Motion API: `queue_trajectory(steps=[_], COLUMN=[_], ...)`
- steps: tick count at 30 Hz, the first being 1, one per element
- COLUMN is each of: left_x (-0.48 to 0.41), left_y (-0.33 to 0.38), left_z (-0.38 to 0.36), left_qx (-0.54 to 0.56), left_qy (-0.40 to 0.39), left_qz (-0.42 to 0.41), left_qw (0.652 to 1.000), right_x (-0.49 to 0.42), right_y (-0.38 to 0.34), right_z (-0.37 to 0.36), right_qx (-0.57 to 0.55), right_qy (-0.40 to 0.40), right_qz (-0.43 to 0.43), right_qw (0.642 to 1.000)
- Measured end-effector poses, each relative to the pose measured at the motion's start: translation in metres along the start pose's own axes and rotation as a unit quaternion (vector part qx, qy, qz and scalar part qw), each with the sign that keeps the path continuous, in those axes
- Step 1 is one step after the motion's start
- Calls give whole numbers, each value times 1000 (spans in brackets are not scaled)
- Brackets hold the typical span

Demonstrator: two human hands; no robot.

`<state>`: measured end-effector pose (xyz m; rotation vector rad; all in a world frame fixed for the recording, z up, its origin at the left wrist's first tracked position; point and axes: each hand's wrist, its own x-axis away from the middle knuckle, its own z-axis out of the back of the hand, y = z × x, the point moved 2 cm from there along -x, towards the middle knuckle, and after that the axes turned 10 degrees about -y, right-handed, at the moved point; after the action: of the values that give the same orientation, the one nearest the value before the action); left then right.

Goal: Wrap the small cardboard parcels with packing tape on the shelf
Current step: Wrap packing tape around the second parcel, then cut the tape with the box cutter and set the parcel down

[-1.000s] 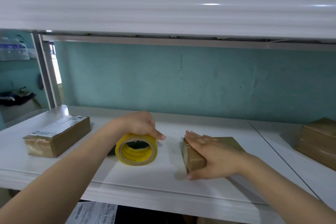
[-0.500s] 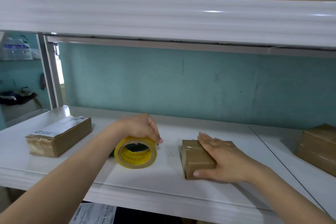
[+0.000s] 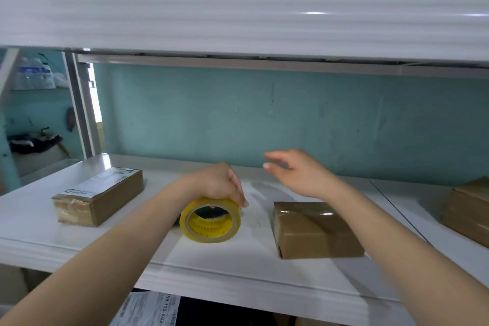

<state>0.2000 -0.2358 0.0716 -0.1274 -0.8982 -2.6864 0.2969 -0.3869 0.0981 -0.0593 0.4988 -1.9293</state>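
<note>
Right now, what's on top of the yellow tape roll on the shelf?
The left hand rests on top of the tape roll, which stands on edge on the shelf, fingers curled over its rim. The hand covers the roll's top, so any loose tape end there is hidden.

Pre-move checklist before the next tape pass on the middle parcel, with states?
1. Left hand gripping tape roll: ok.
2. Roll standing on edge on the shelf: ok.
3. Right hand steadying the middle parcel: not ok, raised above it, open, apart.
4. Parcel flat on shelf, clear of the roll: ok.
5. Free tape end located: cannot tell.
6. Labelled parcel out of the way at left: ok.
</note>
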Motion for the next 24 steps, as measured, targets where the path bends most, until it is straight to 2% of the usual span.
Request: queue_trajectory(steps=[3,5,9,15,24], left_x=[3,5,8,18,45], left_y=[-1,-5,-14,-33,-62], left_z=[-1,1,7,20,38], left_qx=[0,-3,12,13,26], left_qy=[21,27,25,3,-1], left_qz=[-4,-7,-12,9,56], left_qw=[1000,1000,1000,1000,998], right_x=[-52,-76,-94,-104,-113], right_y=[-12,-9,2,15,-10], right_z=[-21,-42,-76,-94,-104], right_qx=[43,22,47,16,-19], right_qy=[-67,-134,-247,-293,-318], right_qz=[22,25,8,-29,19], right_qw=[997,990,968,955,948])
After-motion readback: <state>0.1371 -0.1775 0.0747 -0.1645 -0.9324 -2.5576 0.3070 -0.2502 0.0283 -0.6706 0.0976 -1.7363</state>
